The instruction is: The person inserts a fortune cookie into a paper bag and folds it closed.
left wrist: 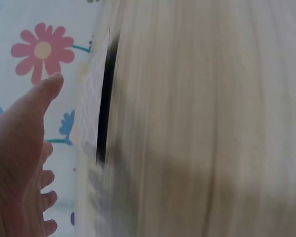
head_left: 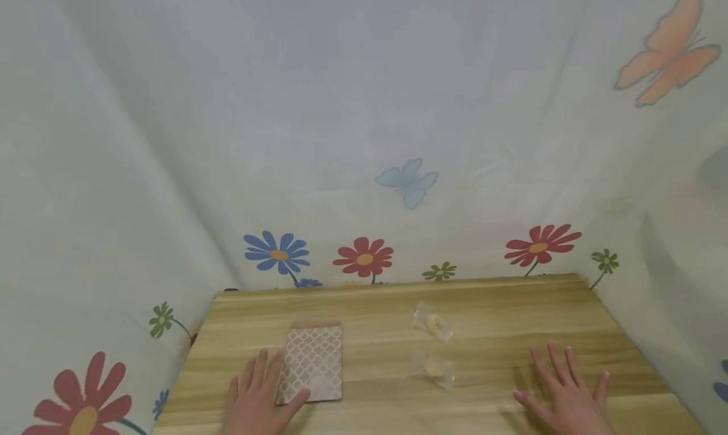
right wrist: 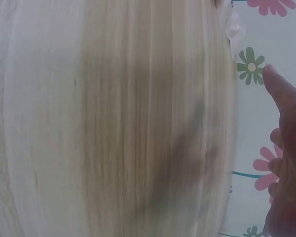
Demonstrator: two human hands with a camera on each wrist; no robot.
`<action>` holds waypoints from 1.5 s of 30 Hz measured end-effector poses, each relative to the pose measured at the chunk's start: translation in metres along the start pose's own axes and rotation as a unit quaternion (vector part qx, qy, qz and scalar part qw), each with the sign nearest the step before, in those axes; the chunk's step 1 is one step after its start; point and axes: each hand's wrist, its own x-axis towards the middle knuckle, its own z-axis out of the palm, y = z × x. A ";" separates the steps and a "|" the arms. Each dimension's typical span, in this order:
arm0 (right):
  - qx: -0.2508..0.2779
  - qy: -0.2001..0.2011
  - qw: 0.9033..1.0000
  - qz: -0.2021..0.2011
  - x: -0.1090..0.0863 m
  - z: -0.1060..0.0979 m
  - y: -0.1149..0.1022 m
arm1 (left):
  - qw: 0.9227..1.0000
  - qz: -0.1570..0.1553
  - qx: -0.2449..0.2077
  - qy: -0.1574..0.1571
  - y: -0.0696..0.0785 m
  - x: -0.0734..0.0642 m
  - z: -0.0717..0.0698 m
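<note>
A flat, rectangular paper-like pouch with a light-brown and white lattice pattern lies left of the table's middle. My left hand is at its lower left, fingers straight; in the head view the thumb overlaps the pouch's near edge. The left wrist view has this hand raised off the table, with a dark gap along the pouch's side. Two small clear packets, a far one and a near one, each hold something pale yellow. Right of them hovers my right hand, fingers spread, holding nothing.
The wood-grain table meets a pale curtain-like backdrop at its back and sides, printed with flowers and butterflies. Shadows of the hands fall on the tabletop.
</note>
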 end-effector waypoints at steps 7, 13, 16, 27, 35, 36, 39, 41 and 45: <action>0.000 0.002 1.000 -0.006 0.004 -0.002 -0.002 | 0.999 0.028 -0.016 0.027 0.034 0.024 0.000; -0.004 0.022 0.999 -0.031 0.008 0.000 -0.008 | 0.999 0.043 -0.008 0.019 0.061 0.046 0.004; -0.004 0.026 0.999 -0.035 0.010 0.000 -0.012 | 0.999 0.043 -0.004 0.014 0.072 0.054 0.006; -0.010 0.020 0.999 -0.033 0.012 -0.001 -0.019 | 0.999 0.032 0.015 -0.004 0.081 0.063 0.017; -0.006 0.019 0.999 -0.043 0.012 0.001 -0.021 | 0.999 0.046 0.015 -0.019 0.079 0.061 0.024; -0.005 0.020 0.999 -0.045 0.012 0.001 -0.022 | 0.998 0.050 0.014 -0.020 0.079 0.060 0.024; -0.005 0.021 0.999 -0.048 0.012 0.001 -0.022 | 0.998 0.064 0.010 -0.020 0.077 0.058 0.023; -0.006 0.021 0.999 -0.050 0.012 0.001 -0.023 | 0.997 0.077 0.007 -0.022 0.075 0.057 0.024; -0.005 0.020 0.998 -0.055 0.013 0.001 -0.025 | 0.993 0.110 0.011 -0.035 0.071 0.054 0.025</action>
